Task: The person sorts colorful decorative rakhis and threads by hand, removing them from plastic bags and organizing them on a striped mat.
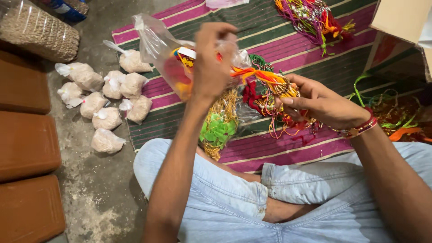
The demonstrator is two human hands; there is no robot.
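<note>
My left hand (212, 63) is raised and grips a clear plastic bag (157, 47) that has colourful items inside. My right hand (321, 104) holds a bundle of orange, red and yellow thread bands with beads (270, 83), its end reaching into the mouth of the bag. Below the hands lies a heap of thread bands (258, 105) with gold threads and a green leaf-shaped piece (218, 130) on a striped mat (297, 49). A red thread band is tied round my right wrist. My legs in light jeans are crossed at the bottom.
Several small tied plastic bags of pale grain (108, 96) lie on the concrete floor at the left. A large sack of grain (38, 31) sits top left. Brown slabs (24, 148) line the left edge. More thread bands (315, 18) lie at the top; a cardboard box (400, 22) stands top right.
</note>
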